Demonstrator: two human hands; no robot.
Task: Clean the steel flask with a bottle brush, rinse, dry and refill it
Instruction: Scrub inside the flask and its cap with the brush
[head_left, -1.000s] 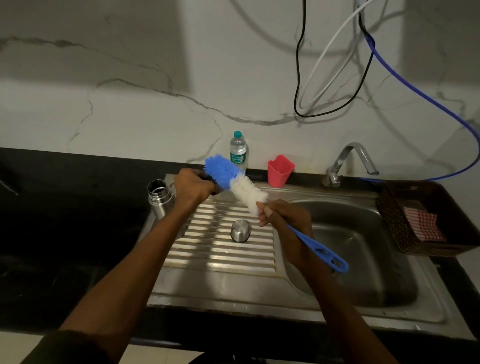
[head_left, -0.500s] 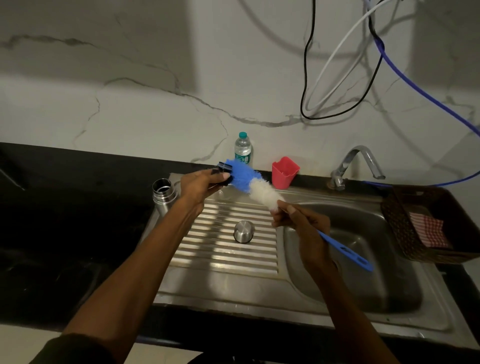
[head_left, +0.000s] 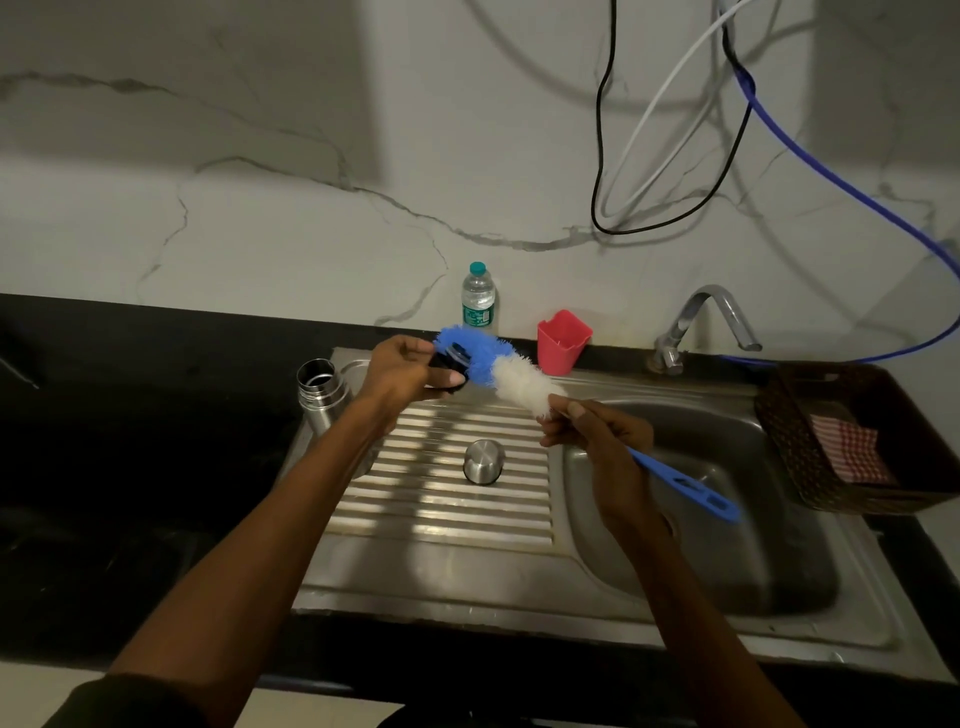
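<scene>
Steel flask (head_left: 318, 396) stands open-mouthed and upright at the far left corner of the sink's drainboard (head_left: 441, 499), untouched, while I scrub its small black stopper (head_left: 451, 367) instead. My left hand (head_left: 402, 370) curls round the stopper and holds it up over the far edge of the drainboard; my right hand (head_left: 597, 434) pinches the bottle brush (head_left: 511, 376) just below the white bristles, the blue tip pushed against the stopper and the blue handle trailing down to the right over the sink basin (head_left: 727, 525). The steel cup lid (head_left: 483, 461) sits mouth-down on the ribs, between my forearms. Risks, as I judge them: the stopper looks small and may be wet, so a hard push of the brush could knock it from my fingers into the basin or onto the dark counter at left. My left forearm passes just beside the flask, and a careless swing might tip it off the drainboard edge. The lid on the sloped ribs could slide if bumped. Farther out, a plastic water bottle (head_left: 478, 300) and a red cup (head_left: 562, 342) stand against the marble wall, a tap (head_left: 701, 325) rises beyond the basin, and a brown basket (head_left: 779, 410) holding a checked cloth (head_left: 852, 452) sits at right; loose cables (head_left: 602, 156) hang above, near enough the tap that splashing seems worth avoiding.
</scene>
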